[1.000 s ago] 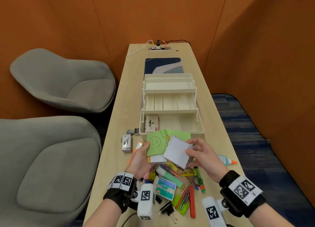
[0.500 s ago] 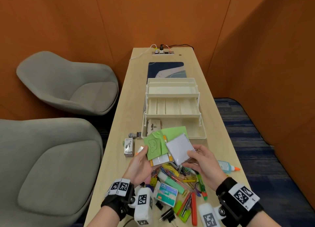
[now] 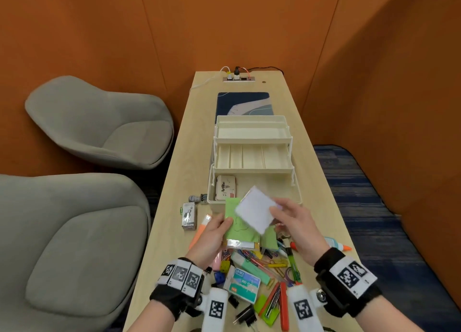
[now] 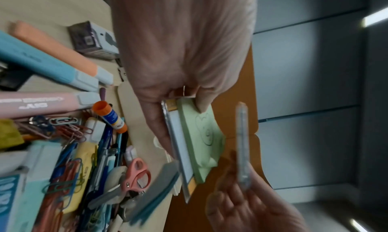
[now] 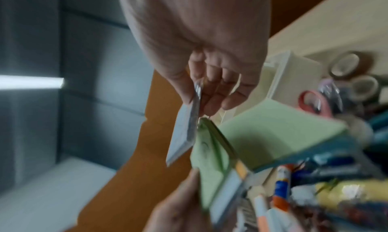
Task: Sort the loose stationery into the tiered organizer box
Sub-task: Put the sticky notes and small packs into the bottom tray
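From the head view, the left hand (image 3: 212, 234) pinches a stack of wrapped pads topped by a pale green bear-printed sticky-note pad (image 3: 237, 222), while the right hand (image 3: 294, 222) grips one white square pad in clear wrap (image 3: 257, 208) above the near rim of the cream three-tiered plastic organizer box (image 3: 252, 157) — one white Artline case (image 3: 225, 188) lies in its bottom tier's left corner, on the light wooden table (image 3: 179, 182). The left wrist view shows thumb and fingers clamped on the green pad's short edge, with three pastel highlighters (image 4: 52, 59) — orange, blue, pink — and one pair of pink-handled scissors (image 4: 136, 174) in the pile. The right wrist view, blurred, shows fingertips (image 5: 212, 102) closed on the white pad's edge, beside one loose green paper sheet (image 5: 279, 132).
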A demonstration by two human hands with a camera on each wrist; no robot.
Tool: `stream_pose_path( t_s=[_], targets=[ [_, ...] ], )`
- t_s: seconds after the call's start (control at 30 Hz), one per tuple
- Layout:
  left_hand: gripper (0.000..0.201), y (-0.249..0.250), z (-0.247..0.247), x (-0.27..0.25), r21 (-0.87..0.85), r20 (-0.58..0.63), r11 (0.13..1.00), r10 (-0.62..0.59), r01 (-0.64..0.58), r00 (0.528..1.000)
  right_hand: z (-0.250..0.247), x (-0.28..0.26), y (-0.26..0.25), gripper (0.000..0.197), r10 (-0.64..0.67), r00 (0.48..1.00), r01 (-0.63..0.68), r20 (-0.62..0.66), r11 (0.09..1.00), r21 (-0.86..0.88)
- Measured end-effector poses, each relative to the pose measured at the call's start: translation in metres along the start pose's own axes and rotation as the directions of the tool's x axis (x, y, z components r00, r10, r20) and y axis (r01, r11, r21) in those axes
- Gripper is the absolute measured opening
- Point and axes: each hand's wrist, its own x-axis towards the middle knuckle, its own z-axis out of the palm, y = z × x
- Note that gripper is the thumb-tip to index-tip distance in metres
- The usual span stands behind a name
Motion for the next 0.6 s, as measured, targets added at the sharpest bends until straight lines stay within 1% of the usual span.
stream_pose_path(
  t_s=[0.07,0.13,0.2,0.33,0.4,0.43,0.47,0.53,0.57,0.6],
  targets=[
    [0.025,0.004,0.005,-0.002,-0.005,0.024,1.0,-0.004,0.004,1.0,0.003,0.005,0.005,0.022,-0.03,0.998,0.04,0.049,0.976,-0.216],
    [0.025,0.007,0.007,-0.006,-0.035,0.024,0.999,-0.021,0.022,0.999,0.003,0.011,0.011,0.02,-0.066,0.996,0.08,0.053,0.94,-0.332],
    [0.026,0.007,0.007,-0.008,-0.017,-0.003,0.999,-0.029,0.029,1.0,0.003,0.015,0.015,0.022,-0.087,0.994,0.103,0.059,0.91,-0.401],
    [0.029,0.008,0.012,-0.011,0.066,-0.035,0.998,-0.002,0.005,0.999,0.009,0.019,0.019,0.019,-0.146,0.989,0.138,0.018,0.875,-0.464],
    [0.035,0.01,0.015,-0.013,0.08,-0.049,0.997,0.0,0.004,0.999,0.015,0.019,0.022,0.017,-0.154,0.988,0.135,0.002,0.862,-0.489],
    [0.038,0.009,0.016,-0.013,0.094,-0.038,0.996,0.007,-0.003,0.999,0.017,0.02,0.024,0.017,-0.156,0.988,0.132,-0.005,0.853,-0.504],
    [0.038,0.008,0.017,-0.014,0.109,-0.025,0.994,0.016,-0.013,1.0,0.02,0.02,0.027,0.016,-0.163,0.986,0.13,-0.019,0.847,-0.516],
    [0.028,0.004,0.018,-0.013,0.083,-0.022,0.996,0.026,-0.024,0.999,0.023,0.02,0.031,0.014,-0.176,0.982,0.118,-0.065,0.85,-0.513],
    [0.024,0.003,0.018,-0.012,0.05,-0.028,0.999,0.016,-0.014,0.999,0.023,0.02,0.031,0.014,-0.162,0.982,0.093,-0.1,0.865,-0.493],
    [0.022,0.003,0.018,-0.012,0.016,-0.034,1.0,0.006,-0.005,0.999,0.021,0.019,0.031,0.013,-0.114,0.983,0.039,-0.141,0.893,-0.449]
  ],
)
